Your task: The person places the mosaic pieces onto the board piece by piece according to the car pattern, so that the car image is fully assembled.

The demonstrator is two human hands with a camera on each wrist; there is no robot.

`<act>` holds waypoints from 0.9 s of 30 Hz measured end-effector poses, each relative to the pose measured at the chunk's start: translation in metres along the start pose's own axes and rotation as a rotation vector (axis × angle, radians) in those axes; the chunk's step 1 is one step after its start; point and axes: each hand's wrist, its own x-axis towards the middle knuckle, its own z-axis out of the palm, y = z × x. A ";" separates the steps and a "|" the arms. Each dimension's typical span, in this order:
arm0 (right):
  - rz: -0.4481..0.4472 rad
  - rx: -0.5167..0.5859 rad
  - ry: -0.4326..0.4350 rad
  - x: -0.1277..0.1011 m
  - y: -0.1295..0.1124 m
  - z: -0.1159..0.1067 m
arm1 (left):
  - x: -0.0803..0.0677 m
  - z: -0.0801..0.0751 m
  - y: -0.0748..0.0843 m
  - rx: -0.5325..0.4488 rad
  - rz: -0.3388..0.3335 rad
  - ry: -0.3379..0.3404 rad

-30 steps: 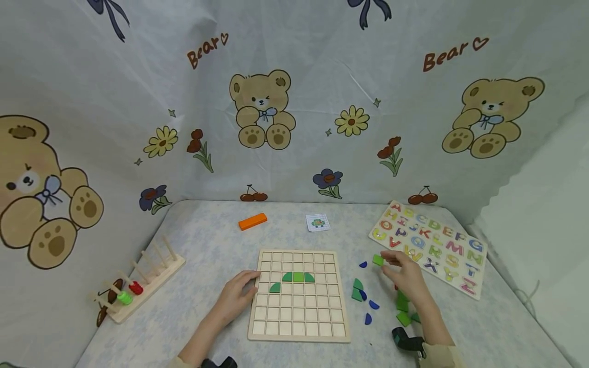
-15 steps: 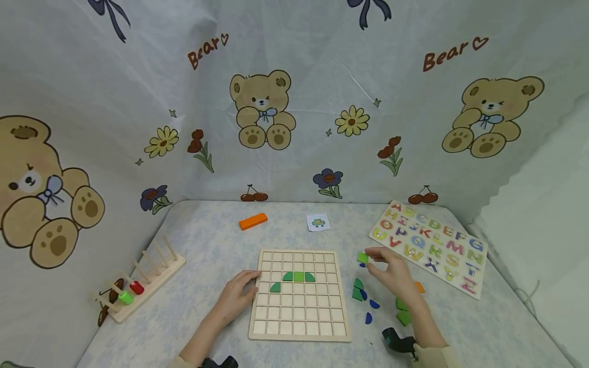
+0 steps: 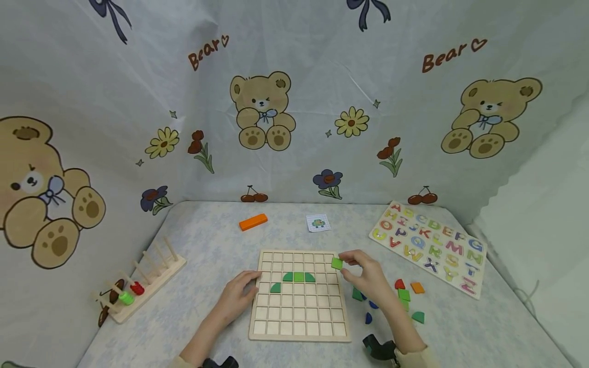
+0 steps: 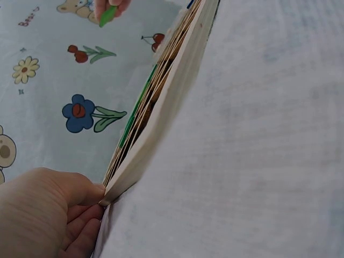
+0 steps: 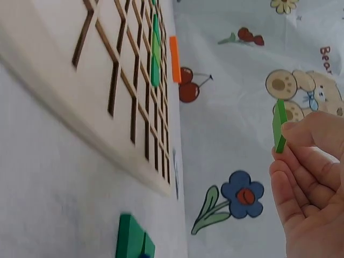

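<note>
Right hand (image 3: 369,278) pinches 1 green square (image 3: 337,263); left hand (image 3: 236,297) pinches the grid board (image 3: 299,338).

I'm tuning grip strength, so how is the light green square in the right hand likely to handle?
The light green square is probably stiff: it looks unbent, pinched by the right hand. It seems thin, so likely light. Flat faces and straight edges suggest sliding rather than rolling.

Bare tabletop (image 3: 280,238) leaves a passage between the grid board (image 3: 299,338) and the orange block (image 3: 253,222) beyond; the left hand (image 3: 238,297) bars the board's left edge, while loose pieces (image 3: 357,294) and the right hand (image 3: 368,275) crowd its right.
</note>
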 end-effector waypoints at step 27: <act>-0.060 0.157 -0.179 0.014 -0.050 0.060 | 0.000 0.000 -0.002 -0.018 0.007 0.008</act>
